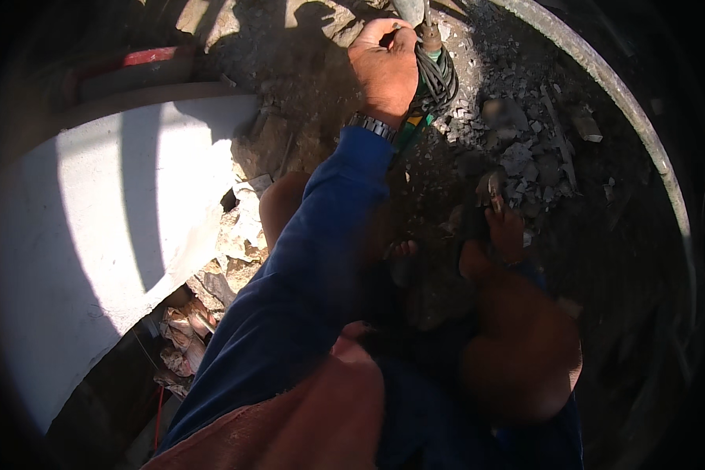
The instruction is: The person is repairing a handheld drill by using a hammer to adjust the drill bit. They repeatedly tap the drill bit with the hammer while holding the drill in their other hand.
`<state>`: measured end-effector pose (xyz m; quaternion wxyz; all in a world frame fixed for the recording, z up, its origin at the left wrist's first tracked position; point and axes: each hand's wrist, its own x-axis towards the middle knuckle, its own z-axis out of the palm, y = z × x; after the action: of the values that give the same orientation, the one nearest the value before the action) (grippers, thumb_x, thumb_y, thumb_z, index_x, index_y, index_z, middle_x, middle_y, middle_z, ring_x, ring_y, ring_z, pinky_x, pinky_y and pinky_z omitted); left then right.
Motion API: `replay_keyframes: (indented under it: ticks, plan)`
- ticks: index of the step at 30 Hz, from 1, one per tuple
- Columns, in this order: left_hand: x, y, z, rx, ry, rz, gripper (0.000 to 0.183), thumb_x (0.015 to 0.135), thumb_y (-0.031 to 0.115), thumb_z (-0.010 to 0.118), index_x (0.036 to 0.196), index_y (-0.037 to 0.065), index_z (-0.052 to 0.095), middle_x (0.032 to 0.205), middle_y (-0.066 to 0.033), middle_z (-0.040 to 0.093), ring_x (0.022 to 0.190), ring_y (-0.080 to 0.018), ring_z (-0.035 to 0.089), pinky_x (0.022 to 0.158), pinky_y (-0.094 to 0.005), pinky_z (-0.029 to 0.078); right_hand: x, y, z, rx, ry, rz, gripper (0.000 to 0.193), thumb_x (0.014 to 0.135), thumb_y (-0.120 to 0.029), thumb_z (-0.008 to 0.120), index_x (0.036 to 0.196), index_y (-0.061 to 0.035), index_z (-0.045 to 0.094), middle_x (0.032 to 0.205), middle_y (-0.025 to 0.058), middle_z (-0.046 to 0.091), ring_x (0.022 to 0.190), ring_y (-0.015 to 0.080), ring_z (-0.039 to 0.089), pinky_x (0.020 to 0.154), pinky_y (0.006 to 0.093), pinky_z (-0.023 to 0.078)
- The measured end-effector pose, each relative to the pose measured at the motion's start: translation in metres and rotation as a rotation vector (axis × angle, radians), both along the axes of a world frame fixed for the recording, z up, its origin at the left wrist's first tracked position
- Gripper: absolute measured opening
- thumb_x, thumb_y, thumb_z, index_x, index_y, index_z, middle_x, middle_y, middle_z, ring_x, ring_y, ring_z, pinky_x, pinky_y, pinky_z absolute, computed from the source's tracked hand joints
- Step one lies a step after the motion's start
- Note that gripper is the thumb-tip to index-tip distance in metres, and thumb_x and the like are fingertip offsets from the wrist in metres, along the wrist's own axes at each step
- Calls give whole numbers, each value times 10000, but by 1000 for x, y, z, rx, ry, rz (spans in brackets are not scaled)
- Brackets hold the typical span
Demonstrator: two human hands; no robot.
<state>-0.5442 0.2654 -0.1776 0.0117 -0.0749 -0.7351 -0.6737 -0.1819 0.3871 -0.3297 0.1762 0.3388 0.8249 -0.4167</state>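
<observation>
Where my left arm reaches farthest forward, the green tool [410, 135] lies just to the right of my left hand [384, 72], close against the wrist side, with loops of black cord [443, 84] bunched over it. Its long axis seems to run away from me, the far end leaning a little to the right, though the cord and my hand hide part of it. Of my two hands, the left is clearly the nearer; my right hand [509, 235] is well apart, back toward my body, in shadow beside the broken rubble [517, 160].

I hold the left arm long and slanting up to the right in its blue sleeve [305, 235], a metal watch [374, 124] at the cuff, the back of the hand uppermost. Its fingers are curled, thumb and forefinger drawn close together near a pale grey piece [410, 9]; I cannot tell whether they pinch it. My right fingers point forward, too dark to tell whether they grip anything.
</observation>
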Motion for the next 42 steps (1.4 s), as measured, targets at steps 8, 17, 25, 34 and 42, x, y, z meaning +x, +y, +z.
replay_keyframes:
  ticks: [8,17,25,34,42]
  plan:
    - [5,31,-63,229,224,162,75,929,20,596,882,-5,650,866,-10,662,782,-80,591,729,-244,488,-6,6,0,-53,81,-22,421,937,-373,666,1100,15,675,825,222,683,793,415,674,709,500,502]
    - [3,44,-68,336,83,100,100,994,49,566,1038,-20,621,981,-96,611,891,-173,622,745,-308,552,-12,18,4,-27,-33,146,381,949,-299,659,1143,29,674,877,233,705,828,416,694,747,462,533]
    - [-12,40,-92,235,425,90,84,991,23,561,1017,-44,604,943,-86,596,832,-160,595,720,-284,538,-14,14,8,-78,0,113,363,955,-321,666,1080,19,677,885,232,701,833,426,689,729,480,531]
    - [-8,41,-82,317,298,73,88,981,19,573,1012,-58,603,920,-82,604,830,-151,600,714,-303,543,-14,14,9,-62,16,105,381,956,-347,670,1065,18,680,885,226,702,831,427,692,728,481,534]
    - [-3,41,-68,100,232,119,93,967,38,582,992,-46,613,897,-96,619,793,-178,631,692,-312,528,-23,16,19,-91,1,96,395,947,-346,679,1086,24,682,910,241,704,853,408,709,748,466,546]
